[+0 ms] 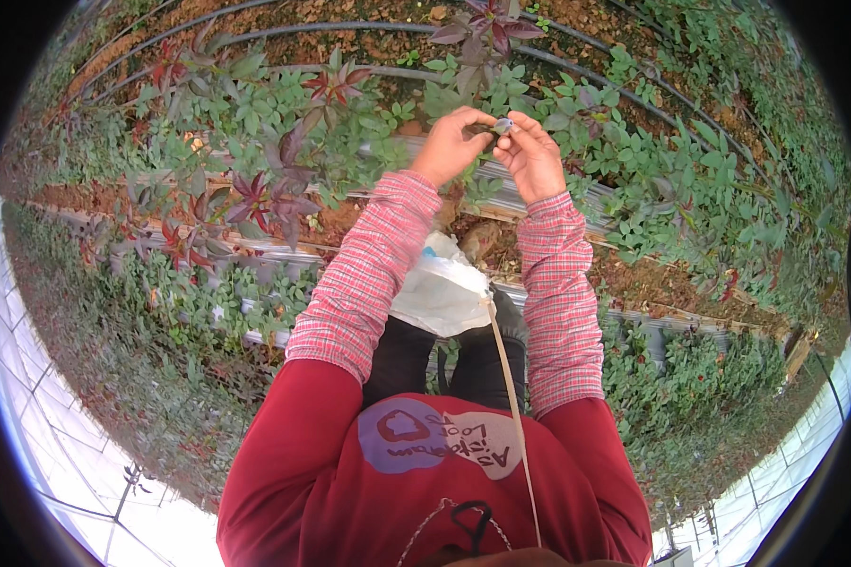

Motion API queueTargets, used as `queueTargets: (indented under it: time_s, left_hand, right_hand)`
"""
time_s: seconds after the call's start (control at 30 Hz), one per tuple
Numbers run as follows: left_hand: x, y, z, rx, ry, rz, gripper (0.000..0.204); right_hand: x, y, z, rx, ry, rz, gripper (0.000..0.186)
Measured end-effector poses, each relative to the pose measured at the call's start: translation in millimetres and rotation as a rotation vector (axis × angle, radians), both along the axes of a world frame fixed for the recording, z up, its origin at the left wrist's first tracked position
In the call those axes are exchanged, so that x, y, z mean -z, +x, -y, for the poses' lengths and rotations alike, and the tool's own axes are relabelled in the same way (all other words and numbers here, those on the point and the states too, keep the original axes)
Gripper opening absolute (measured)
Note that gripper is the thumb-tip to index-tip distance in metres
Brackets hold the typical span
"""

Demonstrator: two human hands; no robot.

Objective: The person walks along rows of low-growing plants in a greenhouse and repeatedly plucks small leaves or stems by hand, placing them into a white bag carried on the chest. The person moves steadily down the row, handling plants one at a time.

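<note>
In front of me, just beyond the white bag, both my hands are raised close together over the plant row. My left hand (452, 144) is closed, its thumb and forefinger reaching toward a small dark piece with a bluish-grey end (503, 126). My right hand (533, 163) pinches that same bluish-grey end from the other side. The piece is too small to name for certain. Leafy green plants (567, 118) surround the fingertips. Reddish-purple shoots (267, 203) stand to the left of my hands.
A white bag (444, 298) hangs at my waist, with a beige strap (512, 387) running up my front. Black hoses (350, 30) cross the brown soil at the far side. Pale plastic strips (255, 249) lie along the rows. More low plants (652, 397) spread at the right.
</note>
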State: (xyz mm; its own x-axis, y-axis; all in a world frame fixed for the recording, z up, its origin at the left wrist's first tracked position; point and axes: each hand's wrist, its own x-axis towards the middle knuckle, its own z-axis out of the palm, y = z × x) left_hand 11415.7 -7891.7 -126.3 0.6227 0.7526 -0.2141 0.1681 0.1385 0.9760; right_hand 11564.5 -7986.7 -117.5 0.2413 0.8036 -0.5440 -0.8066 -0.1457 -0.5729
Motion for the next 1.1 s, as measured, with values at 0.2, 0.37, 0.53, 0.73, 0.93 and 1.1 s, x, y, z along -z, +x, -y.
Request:
queueTargets:
  time_s: [0.2,0.37,0.53,0.73,0.93,1.1]
  left_hand:
    - [8.9,7.9,-1.5,-0.004,0.051,-0.074,0.017]
    - [8.9,10.9,-4.4,0.037,0.073,-0.071,0.015]
    - [7.9,7.4,-8.9,0.133,0.015,-0.099,0.014]
    - [5.9,9.7,-9.8,0.145,0.028,-0.092,0.014]
    - [6.7,13.0,-9.9,0.138,0.077,-0.118,0.014]
    - [4.5,15.9,-10.0,0.118,0.115,-0.149,0.015]
  right_hand:
    - [-16.4,-3.3,-6.2,-0.032,-0.139,0.275,0.030]
    - [-10.3,5.9,-1.6,-0.177,-0.167,0.580,0.033]
    - [-7.1,10.2,-0.9,-0.257,-0.210,0.697,0.019]
    - [-3.9,16.4,-1.5,-0.375,-0.186,1.058,0.016]
    - [-18.6,19.6,-7.6,-0.432,-0.195,1.092,0.016]
    - [-9.6,23.1,-8.2,-0.420,-0.186,1.048,0.016]
